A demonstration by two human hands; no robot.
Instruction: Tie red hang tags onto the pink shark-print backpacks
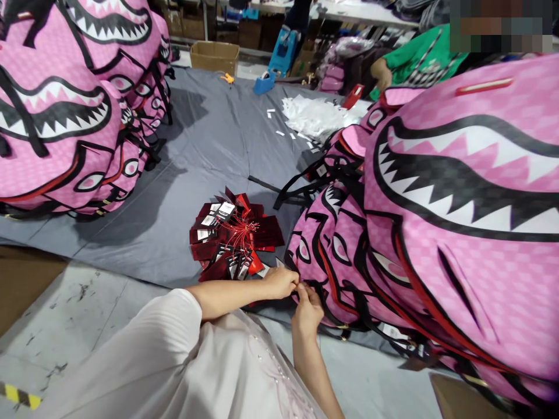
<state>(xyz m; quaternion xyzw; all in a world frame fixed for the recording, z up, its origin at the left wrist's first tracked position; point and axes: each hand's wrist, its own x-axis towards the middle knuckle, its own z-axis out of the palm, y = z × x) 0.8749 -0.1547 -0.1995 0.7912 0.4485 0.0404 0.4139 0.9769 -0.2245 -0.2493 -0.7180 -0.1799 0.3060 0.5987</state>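
Tightly pinched grip, contents unclear: left hand (280, 283), right hand (308, 309), beside tags (227, 233), long axes outward.

No text could be read. The white labels (226, 209) on the hang tags (267, 234) were too small to be deciphered.

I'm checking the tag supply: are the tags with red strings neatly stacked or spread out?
Spread out: the tags lie fanned and overlapping on the gray cloth, with their red strings gathered near the middle.
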